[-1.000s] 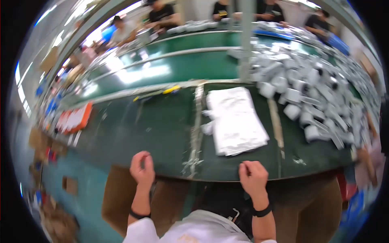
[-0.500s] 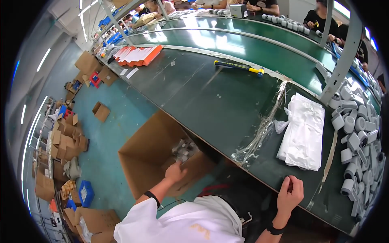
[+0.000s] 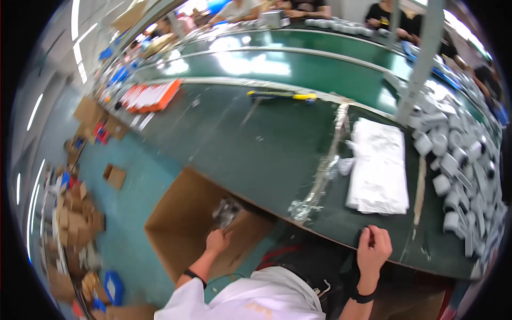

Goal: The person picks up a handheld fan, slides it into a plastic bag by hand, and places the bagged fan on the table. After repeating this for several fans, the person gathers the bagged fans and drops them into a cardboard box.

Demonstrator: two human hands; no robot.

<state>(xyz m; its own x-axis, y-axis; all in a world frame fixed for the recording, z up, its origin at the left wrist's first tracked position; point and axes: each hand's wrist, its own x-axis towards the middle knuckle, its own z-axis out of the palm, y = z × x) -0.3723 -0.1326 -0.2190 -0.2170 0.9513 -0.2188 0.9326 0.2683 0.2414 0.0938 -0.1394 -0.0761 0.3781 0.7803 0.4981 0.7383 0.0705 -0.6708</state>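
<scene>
An open cardboard box (image 3: 178,213) stood left; a white stack (image 3: 377,168) lay right, long axis near-to-far, just beyond the nearer right hand (image 3: 374,249), partly open, seemingly empty. The left hand (image 3: 217,241) curled at the box, hold unclear.

Leftward of the left fingers (image 3: 224,238) I see smooth blue-green floor (image 3: 136,213) and slim white tube lights (image 3: 35,112); beyond the right fingers (image 3: 381,234), a flat dark-green worktop (image 3: 266,152) and grey metal post (image 3: 421,64).
</scene>
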